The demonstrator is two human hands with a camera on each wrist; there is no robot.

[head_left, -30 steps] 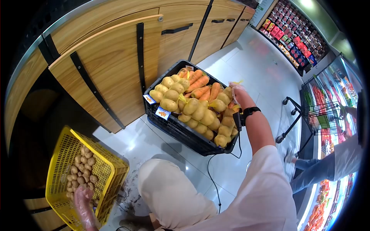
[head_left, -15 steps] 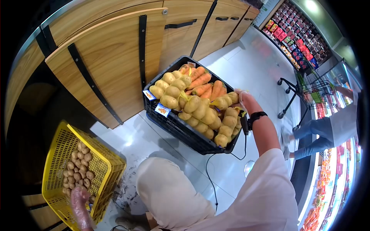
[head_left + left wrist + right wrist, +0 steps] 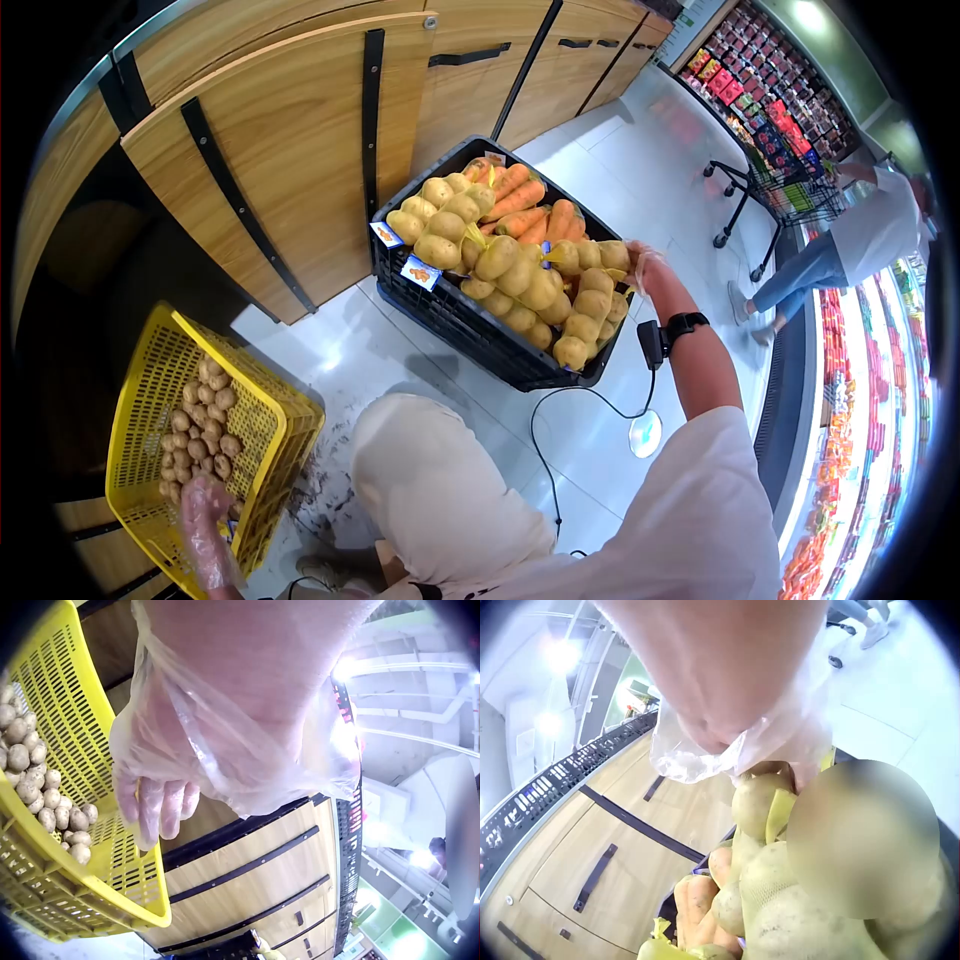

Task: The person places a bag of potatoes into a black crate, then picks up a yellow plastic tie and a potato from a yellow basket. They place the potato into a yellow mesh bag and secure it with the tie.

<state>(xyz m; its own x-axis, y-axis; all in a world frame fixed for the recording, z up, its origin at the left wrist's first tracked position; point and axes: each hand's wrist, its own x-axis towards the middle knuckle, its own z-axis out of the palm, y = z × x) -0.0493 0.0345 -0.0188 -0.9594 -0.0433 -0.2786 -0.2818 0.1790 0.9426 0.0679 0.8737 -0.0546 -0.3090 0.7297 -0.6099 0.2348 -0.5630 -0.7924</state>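
A black crate [image 3: 450, 315] on the floor is piled with net bags of large potatoes [image 3: 520, 290] and carrots [image 3: 520, 205]. My right hand [image 3: 645, 265], in a thin plastic glove, is at the crate's right edge and grips the yellow-tied end of a bag of potatoes [image 3: 780, 900]; its fingers are mostly hidden in the right wrist view. A tilted yellow basket [image 3: 150, 380] at the lower left holds several small potatoes [image 3: 200, 430]. My gloved left hand [image 3: 205, 505] reaches over its near rim, with fingers [image 3: 161, 814] hanging loosely curved and holding nothing.
Wooden cabinet doors [image 3: 300, 150] stand behind the crate, one swung open. A cable [image 3: 560, 440] trails across the white floor by my knee [image 3: 430, 490]. Another person [image 3: 850, 245] pushes a cart [image 3: 775, 185] at the far right, beside lit display shelves [image 3: 860, 420].
My right hand has drawn back from the crate's far right side to its near right edge. The other person and the cart have moved farther away. My left hand stays in the basket.
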